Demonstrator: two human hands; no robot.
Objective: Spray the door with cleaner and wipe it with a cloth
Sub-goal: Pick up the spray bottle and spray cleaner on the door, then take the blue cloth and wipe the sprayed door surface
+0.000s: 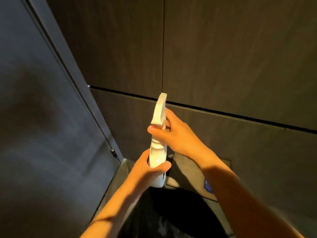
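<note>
Both hands grip the white plastic spray bottle (157,143): left hand (149,167) low, right hand (178,134) at its trigger; the dark door panel (42,117) looks unsprayed, no cloth visible.

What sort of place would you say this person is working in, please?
Probably an indoor corner of a home or office: dark wood-grain wall panels ahead, a grey door at the left, and dark flooring below. Both hands hold a white spray bottle.

A big dark brown wall (231,54) of wood panels fills the view. Thin black lines split the panels. Left of the wall stands a flat grey-blue panel (37,117). Below the wall lies a grey floor (120,170) with a dark mat (187,174). The light is warm and dim.
</note>
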